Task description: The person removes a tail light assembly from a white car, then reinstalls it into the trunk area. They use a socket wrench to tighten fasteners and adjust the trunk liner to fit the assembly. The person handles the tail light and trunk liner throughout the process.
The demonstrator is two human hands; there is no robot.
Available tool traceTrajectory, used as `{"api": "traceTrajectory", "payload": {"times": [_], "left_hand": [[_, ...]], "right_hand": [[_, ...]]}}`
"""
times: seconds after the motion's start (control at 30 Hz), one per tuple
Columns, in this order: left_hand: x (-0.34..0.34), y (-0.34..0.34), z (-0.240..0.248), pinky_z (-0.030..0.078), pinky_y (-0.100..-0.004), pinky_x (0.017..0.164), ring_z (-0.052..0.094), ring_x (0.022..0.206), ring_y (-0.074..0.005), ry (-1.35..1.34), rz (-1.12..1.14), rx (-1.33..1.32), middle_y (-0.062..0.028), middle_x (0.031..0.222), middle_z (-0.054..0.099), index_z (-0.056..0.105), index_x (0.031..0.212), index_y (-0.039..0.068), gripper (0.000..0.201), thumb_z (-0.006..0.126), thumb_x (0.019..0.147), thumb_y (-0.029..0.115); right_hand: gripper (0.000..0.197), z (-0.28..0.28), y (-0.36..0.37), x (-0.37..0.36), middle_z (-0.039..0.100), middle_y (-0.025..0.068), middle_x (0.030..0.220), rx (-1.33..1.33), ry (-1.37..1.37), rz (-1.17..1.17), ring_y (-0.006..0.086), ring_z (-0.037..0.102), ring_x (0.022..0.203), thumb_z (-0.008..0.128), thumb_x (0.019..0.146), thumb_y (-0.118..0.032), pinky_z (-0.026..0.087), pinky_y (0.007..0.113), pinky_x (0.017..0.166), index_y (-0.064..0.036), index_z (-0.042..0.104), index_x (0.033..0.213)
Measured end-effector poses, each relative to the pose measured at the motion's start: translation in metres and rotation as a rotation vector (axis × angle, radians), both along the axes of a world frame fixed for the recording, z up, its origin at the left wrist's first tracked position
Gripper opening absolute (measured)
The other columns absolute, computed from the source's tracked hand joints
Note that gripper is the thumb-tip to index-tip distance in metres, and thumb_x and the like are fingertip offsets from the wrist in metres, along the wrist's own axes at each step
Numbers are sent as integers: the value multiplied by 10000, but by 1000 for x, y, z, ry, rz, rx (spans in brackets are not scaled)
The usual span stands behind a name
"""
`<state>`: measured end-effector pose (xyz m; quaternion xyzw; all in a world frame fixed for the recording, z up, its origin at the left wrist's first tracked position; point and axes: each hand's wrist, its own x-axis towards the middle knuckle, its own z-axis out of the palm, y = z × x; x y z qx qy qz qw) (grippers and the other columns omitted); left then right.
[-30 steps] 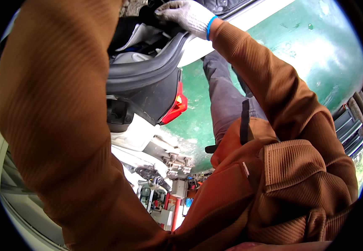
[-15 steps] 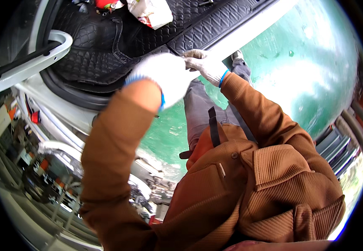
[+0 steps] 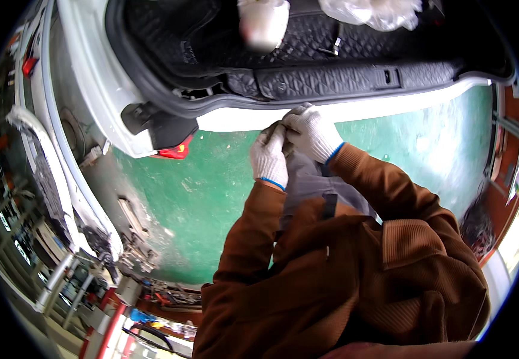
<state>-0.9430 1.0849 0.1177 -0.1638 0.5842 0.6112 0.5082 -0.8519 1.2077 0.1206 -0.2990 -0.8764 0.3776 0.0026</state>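
My left hand (image 3: pixel 269 154) and my right hand (image 3: pixel 313 133) meet in front of my body, both in white knitted gloves with blue cuffs. Fingers of both are closed and touch each other; whatever they may pinch is hidden. Just beyond the fingertips runs the white rear edge (image 3: pixel 235 118) of a vehicle. Inside its open cargo area lies a black quilted lining (image 3: pixel 307 84). A white and reddish bag (image 3: pixel 263 27), blurred, rests on the lining, with a clear plastic bag (image 3: pixel 379 12) to its right.
A small metal piece (image 3: pixel 336 42) lies on the lining. At the left, a red light (image 3: pixel 176 149) and black trim sit at the vehicle's corner. Farther left stand white body panels (image 3: pixel 50 161) and cluttered parts. Green floor (image 3: pixel 211 197) surrounds my legs.
My view has swung, so the cargo area now runs across the top. My left hand, blurred and raised before, has come lower and nearer my body, still beside my right hand.
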Motion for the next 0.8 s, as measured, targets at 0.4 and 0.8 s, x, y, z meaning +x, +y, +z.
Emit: {"api": "traceTrajectory", "payload": {"times": [0.4,0.8], "left_hand": [[-3,2,-46,551,-305,741,651,807,-170,-44,380,72,-114,972,667,611,1231,-107,290,645,1075,135],[52,49,-80,587,-336,815,702,865,-192,25,759,258,-127,1033,725,659,1237,-55,262,677,1067,144]], "right_hand": [[296,-24,22,-150,741,280,935,-77,320,-119,458,737,910,672,978,-250,601,497,782,17,707,1102],[184,-112,97,-206,745,58,955,-98,244,462,197,714,868,561,1028,-60,568,326,763,-17,731,1083]]}}
